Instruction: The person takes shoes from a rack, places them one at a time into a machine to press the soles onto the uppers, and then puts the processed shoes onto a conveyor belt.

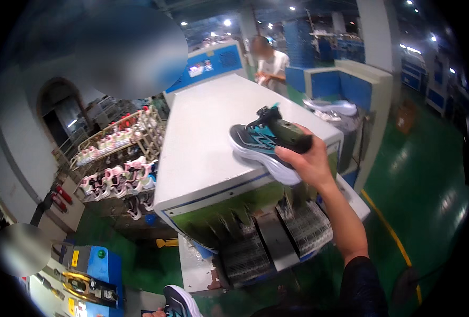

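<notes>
My right hand point(311, 158) grips a black and teal sneaker point(261, 140) by its heel end. The sneaker has a thick white sole, and a dark green block, like a shoe last, fills its opening. It is over the front part of the white machine top point(208, 132), toe pointing left; whether its sole touches the top I cannot tell. At the lower edge, my left hand point(154, 313) is closed at the side of a second dark sneaker point(181, 302) with a white sole. Most of that hand and shoe is cut off by the picture's edge.
Below the machine top, a slatted conveyor point(245, 259) runs under a torn green curtain point(208, 219). A rack of sneakers point(121, 177) stands left. A blue machine point(105, 274) is at lower left. Behind stands another person point(271, 66); at right, a blue-sided bay holds shoes point(332, 107).
</notes>
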Tool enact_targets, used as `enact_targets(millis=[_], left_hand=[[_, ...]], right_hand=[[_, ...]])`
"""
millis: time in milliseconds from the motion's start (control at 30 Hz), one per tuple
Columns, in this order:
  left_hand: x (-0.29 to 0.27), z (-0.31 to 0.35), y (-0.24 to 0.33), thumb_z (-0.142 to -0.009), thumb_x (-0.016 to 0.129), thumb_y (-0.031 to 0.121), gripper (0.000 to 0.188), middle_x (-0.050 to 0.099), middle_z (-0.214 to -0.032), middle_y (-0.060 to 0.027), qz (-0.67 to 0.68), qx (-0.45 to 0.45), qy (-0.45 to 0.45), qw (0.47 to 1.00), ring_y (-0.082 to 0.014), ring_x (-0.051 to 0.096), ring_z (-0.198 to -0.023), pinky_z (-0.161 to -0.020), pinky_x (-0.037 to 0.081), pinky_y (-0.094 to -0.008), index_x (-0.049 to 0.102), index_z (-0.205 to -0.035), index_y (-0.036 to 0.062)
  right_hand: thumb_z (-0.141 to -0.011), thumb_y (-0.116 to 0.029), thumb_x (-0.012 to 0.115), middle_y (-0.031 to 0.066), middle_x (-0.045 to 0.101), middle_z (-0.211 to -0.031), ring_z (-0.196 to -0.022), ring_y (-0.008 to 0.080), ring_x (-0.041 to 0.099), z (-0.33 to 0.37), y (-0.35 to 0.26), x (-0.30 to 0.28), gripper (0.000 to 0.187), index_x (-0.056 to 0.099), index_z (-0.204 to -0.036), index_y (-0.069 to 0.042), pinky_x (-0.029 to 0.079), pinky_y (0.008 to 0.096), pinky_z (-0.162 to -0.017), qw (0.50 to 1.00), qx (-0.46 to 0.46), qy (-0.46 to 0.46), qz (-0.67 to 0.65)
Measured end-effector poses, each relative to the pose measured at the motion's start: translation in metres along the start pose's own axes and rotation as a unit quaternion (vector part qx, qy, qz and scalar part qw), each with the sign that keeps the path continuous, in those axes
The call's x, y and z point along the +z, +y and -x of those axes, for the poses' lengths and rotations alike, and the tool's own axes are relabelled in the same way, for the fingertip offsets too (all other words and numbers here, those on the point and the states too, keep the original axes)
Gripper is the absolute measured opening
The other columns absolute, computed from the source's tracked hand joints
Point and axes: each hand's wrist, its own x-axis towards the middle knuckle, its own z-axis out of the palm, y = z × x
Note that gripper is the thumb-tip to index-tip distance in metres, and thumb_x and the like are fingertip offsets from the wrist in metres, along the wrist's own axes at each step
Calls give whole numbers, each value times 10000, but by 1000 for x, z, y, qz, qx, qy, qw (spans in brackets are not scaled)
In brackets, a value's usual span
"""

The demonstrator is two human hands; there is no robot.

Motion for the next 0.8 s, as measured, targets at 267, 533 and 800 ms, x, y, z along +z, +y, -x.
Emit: enact_targets(millis=[267,533,800], left_hand=[[82,-10,-27,-874,491,140,118,548,-813,-78,126,-23,-215,968,-156,481,-668,-721,400,-341,530,-951,59],[184,-66,-89,-702,577,143,252,581,-624,-94,-137,-99,-353,920,-177,556,-648,-854,412,-333,561,-896,-18],[224,-100,-135,-737,572,89,417,595,-1092,-129,-348,4,-305,886,-219,548,-1048,-936,408,-343,553,-1144,2]], right_hand=[[-686,-122,676,118,629,-994,-880,212,619,185,-13,-104,514,544,-1143,73,491,333,-819,928,284,208,-119],[-651,-186,744,194,625,-1004,-879,344,627,219,61,-74,572,544,-1151,6,494,370,-812,904,210,44,371],[-784,-167,613,185,560,-1110,-1011,278,563,243,-7,-5,376,524,-1082,45,468,379,-857,999,25,-13,27]])
